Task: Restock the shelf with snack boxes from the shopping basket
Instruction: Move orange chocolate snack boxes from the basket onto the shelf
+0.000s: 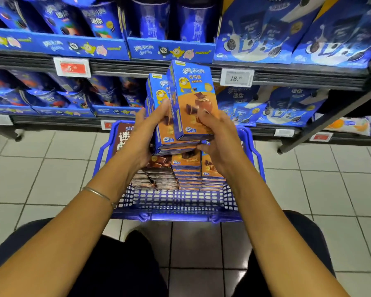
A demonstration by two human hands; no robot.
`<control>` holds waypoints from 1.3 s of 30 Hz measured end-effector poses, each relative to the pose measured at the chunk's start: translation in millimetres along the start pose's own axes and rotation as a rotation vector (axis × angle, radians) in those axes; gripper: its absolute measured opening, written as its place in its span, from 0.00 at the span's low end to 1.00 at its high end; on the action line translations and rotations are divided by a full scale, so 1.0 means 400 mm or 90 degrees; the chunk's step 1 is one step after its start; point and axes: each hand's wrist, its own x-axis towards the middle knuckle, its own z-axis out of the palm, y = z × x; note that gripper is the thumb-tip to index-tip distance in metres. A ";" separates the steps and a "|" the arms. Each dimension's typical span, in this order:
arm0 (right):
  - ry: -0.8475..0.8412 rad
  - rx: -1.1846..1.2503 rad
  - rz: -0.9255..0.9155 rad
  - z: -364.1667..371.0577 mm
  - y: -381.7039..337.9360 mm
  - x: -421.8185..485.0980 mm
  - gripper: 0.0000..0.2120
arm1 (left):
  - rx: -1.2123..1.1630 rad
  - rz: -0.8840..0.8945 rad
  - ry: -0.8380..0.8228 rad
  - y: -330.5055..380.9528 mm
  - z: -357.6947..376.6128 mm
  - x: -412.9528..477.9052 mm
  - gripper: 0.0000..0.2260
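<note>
Boxes in hand: I hold a bundle of several upright blue-and-orange cardboard snack boxes [189, 97] above the blue plastic mesh shopping basket [176, 217]. The basket stands on the white tiled floor [51, 168] in front of the dark metal shelf [159, 70].

1. Grip. My left hand [150, 133] grasps the bundle's left side, fingers curled onto the front faces. My right hand [216, 144] grasps the lower right corner, with fingers under the base edges.
2. Alignment. The front box sits higher than those behind it. I judge the bundle should be squared before it goes in: press the base edges level against the right palm.
3. Placement. The bundle hides the shelf bay directly behind it, so I cannot tell whether a slot is free there. Lift clear of the basket rim, confirm the slot, then slide the boxes in upright, printed faces outward.
4. Risk. Smooth cardboard faces may slip past one another; squeeze from both sides, not only from below.

More orange-and-blue boxes [189, 168] and brown chocolate boxes [159, 179] lie stacked in the basket, so much restocking remains.
</note>
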 end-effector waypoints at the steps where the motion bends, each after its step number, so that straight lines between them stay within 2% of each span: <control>1: 0.007 -0.007 0.007 0.011 -0.023 -0.008 0.13 | 0.001 -0.005 0.012 0.019 0.007 -0.017 0.44; 3: 0.020 -0.025 0.021 0.034 -0.071 -0.031 0.12 | -0.016 -0.017 0.012 0.055 0.019 -0.055 0.49; 6: 0.027 -0.026 0.031 0.075 -0.192 -0.094 0.10 | -0.040 -0.037 0.022 0.158 0.055 -0.131 0.65; 7: 0.027 -0.032 0.030 0.088 -0.238 -0.119 0.09 | -0.043 -0.033 0.021 0.202 0.071 -0.160 0.68; 13: 0.010 -0.015 -0.004 0.214 -0.580 -0.292 0.09 | -0.090 -0.030 -0.024 0.521 0.187 -0.386 0.62; 16: -0.005 -0.011 -0.030 0.284 -0.796 -0.399 0.14 | -0.093 0.016 -0.002 0.714 0.255 -0.517 0.39; 18: -0.023 -0.022 -0.053 0.318 -0.923 -0.469 0.16 | -0.067 0.059 0.018 0.823 0.292 -0.595 0.33; 22: -0.062 -0.018 -0.104 0.379 -1.180 -0.620 0.19 | -0.035 0.152 0.002 1.059 0.383 -0.764 0.35; 29: -0.118 -0.040 -0.271 0.456 -1.521 -0.783 0.21 | -0.002 0.334 -0.031 1.370 0.498 -0.952 0.36; 34: -0.148 -0.060 -0.323 0.487 -1.660 -0.827 0.19 | 0.000 0.429 -0.041 1.502 0.541 -1.045 0.43; 39: -0.170 -0.063 -0.361 0.550 -1.751 -0.828 0.23 | -0.002 0.487 -0.063 1.616 0.534 -1.058 0.48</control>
